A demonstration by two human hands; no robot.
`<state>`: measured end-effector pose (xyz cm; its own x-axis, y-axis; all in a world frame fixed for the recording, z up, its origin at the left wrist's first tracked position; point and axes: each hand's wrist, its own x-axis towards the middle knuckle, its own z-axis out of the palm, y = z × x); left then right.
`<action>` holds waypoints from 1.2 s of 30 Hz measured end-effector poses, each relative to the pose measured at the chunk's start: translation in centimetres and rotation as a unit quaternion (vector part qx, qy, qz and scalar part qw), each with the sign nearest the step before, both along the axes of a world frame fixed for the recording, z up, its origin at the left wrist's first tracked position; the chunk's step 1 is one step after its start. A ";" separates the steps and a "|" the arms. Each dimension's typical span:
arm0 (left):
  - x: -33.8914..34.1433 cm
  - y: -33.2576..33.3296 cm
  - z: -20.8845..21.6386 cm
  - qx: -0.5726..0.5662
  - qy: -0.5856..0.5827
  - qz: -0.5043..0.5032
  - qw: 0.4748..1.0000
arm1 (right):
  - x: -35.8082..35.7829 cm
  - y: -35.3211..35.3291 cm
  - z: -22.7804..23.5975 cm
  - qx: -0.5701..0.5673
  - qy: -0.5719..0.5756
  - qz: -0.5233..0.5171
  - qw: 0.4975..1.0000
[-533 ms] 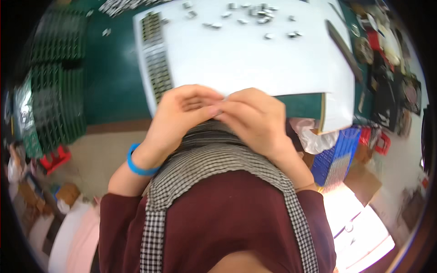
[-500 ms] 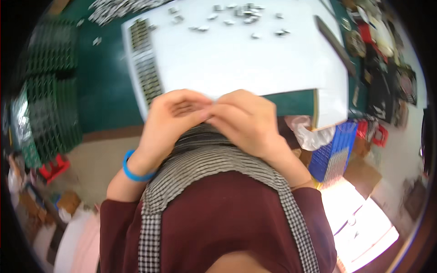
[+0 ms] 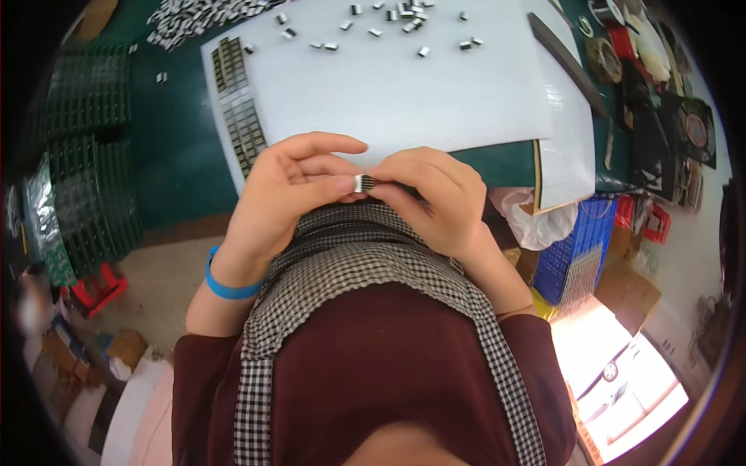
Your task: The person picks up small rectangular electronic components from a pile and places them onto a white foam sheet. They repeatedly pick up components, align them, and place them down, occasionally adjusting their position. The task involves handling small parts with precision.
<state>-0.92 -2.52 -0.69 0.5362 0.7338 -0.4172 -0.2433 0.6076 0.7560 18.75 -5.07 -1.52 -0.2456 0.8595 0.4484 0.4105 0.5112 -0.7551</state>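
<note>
A small pin connector [image 3: 363, 183] with a white body and a row of dark pins is held just off the table's near edge, in front of the checked apron. The thumb and fingers of my left hand [image 3: 284, 185], blue band at the wrist, pinch its white end. At its pin side, my right hand [image 3: 439, 200] closes thumb and forefinger on it. Beyond both hands lies a white sheet [image 3: 388, 101] with several loose white-and-dark connectors [image 3: 412, 14] scattered on its far part. Rows of small dark-and-gold pieces [image 3: 241, 120] run along its left side.
A heap of connectors [image 3: 198, 19] sits at the far left on the green tabletop [image 3: 167, 132]. Green circuit boards [image 3: 93, 206] stand stacked at the left. Right are a dark flat bar [image 3: 567, 66], a plastic bag [image 3: 536, 221] and a blue crate [image 3: 571, 256]; a red stool [image 3: 99, 289] is lower left.
My fingers have parted somewhat, my left forefinger lifting away, so the connector between them now shows. My right hand has shifted slightly to the right.
</note>
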 end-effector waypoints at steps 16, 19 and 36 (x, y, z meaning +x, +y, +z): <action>-1.9 12.0 -1.2 0.379 0.329 0.150 0.852 | 7.8 -5.4 -1.4 -0.130 0.191 -0.403 0.886; -4.0 17.4 -2.5 0.408 0.367 0.150 0.822 | 12.4 -7.8 -2.2 -0.082 0.322 -0.509 0.794; 8.9 1.2 2.1 -0.039 -0.063 -0.113 0.991 | 7.1 -3.2 1.7 -0.288 0.415 -0.019 0.863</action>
